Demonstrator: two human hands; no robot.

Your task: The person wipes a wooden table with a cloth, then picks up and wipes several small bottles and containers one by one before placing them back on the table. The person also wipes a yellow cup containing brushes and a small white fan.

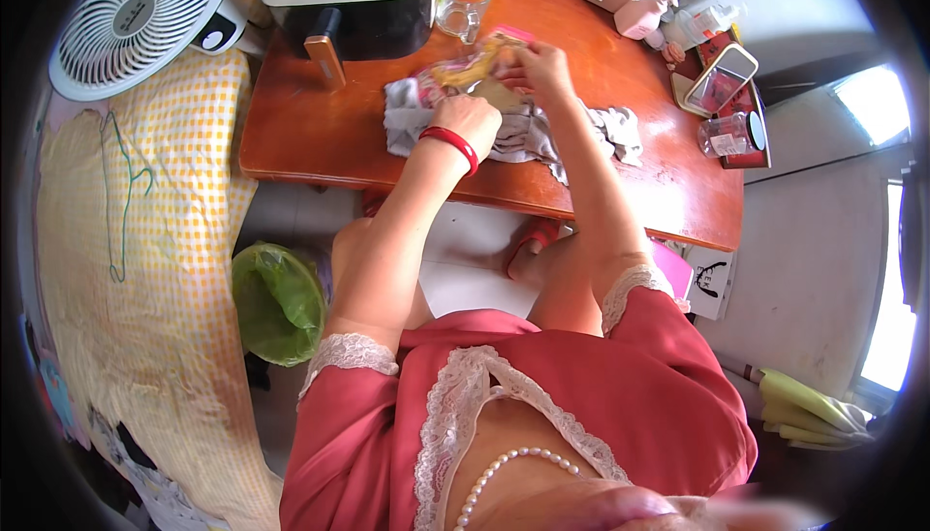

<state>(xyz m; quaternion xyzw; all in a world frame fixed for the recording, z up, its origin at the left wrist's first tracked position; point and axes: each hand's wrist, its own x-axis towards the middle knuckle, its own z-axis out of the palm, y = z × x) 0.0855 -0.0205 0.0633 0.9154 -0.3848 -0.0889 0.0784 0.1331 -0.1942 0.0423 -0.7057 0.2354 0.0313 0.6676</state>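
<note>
Both my hands are over a crumpled grey cloth (519, 135) on the wooden table. My left hand (465, 120), with a red bangle at the wrist, is curled at the lower edge of a clear plastic bag (465, 73) with pink and yellow print. The fingers of my right hand (534, 69) pinch the bag's upper right part, which is blurred. What my left fingers hold underneath is hidden by the back of the hand. The cloth spreads out on both sides, below the bag.
Behind stand a black and white air fryer (356, 8) and a glass mug (465, 8). A white fan (142, 15) is at the left. Along the right edge are a small mirror (721, 80) and a clear jar (726, 135). A green-lined bin (280, 302) stands below the table, left.
</note>
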